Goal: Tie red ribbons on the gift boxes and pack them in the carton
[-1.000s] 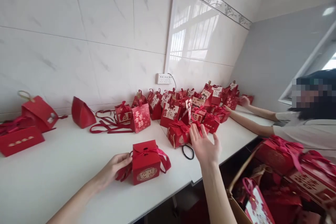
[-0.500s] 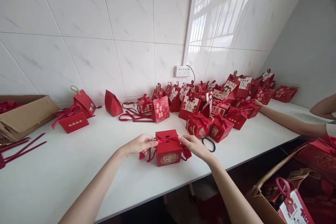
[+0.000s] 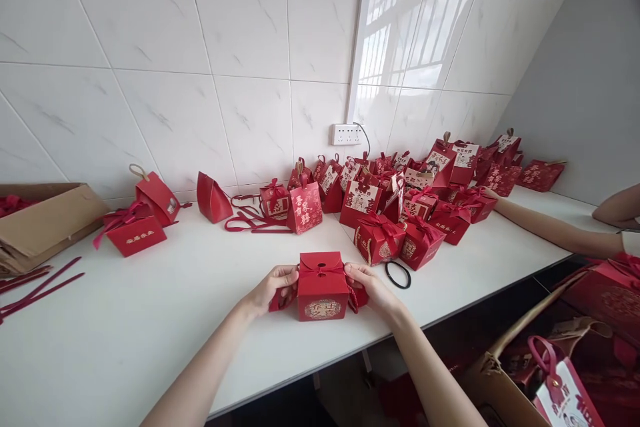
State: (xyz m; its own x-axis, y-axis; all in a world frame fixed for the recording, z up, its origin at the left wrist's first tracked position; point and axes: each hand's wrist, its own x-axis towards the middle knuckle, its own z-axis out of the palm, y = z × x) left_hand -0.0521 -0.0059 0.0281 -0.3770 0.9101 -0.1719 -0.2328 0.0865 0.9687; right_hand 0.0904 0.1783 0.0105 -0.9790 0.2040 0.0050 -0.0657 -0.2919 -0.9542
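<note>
A small red gift box (image 3: 323,285) with a gold emblem and a red ribbon stands near the front edge of the white counter (image 3: 150,320). My left hand (image 3: 273,287) presses against its left side, fingers curled round the ribbon end there. My right hand (image 3: 367,283) holds the right side, fingers closed on the ribbon loop. Both hands touch the box.
Several red gift boxes (image 3: 395,197) crowd the counter's back right. A black hair tie (image 3: 397,275) lies just right of my hand. A cardboard box (image 3: 45,217) and loose ribbons (image 3: 40,280) are at left. Another person's arm (image 3: 545,230) reaches in from the right. A paper bag (image 3: 525,373) stands below.
My right hand came down from the air onto the box's right side. Both hands slid down to the box's sides and drew it slightly toward me. The view swung left.
</note>
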